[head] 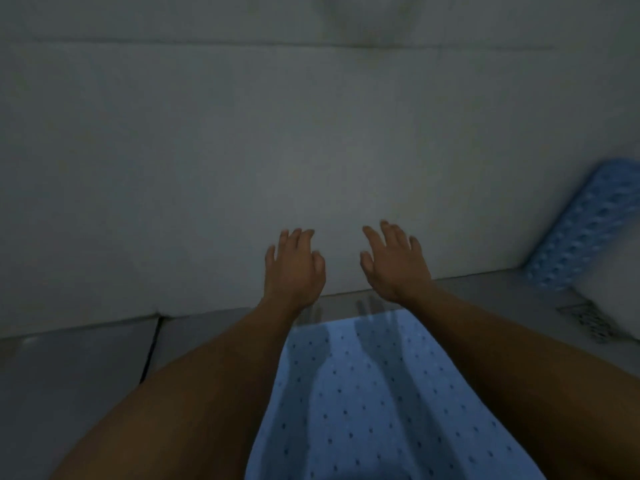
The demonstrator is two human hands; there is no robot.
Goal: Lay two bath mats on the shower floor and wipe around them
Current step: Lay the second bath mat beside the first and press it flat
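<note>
A light blue bath mat (367, 403) with rows of small holes lies flat on the grey shower floor (79, 368), between my two forearms. My left hand (294, 268) and my right hand (394, 265) hover above the mat's far edge, near the wall. Both hands are empty, fingers spread and slightly curled. A second blue mat (585, 226), bumpy side out, leans upright in the right corner against the wall.
A pale tiled wall (242, 150) rises straight ahead, meeting the floor just beyond the mat. A metal floor drain (585, 320) sits at the right, near the leaning mat. A dark floor joint runs at the left.
</note>
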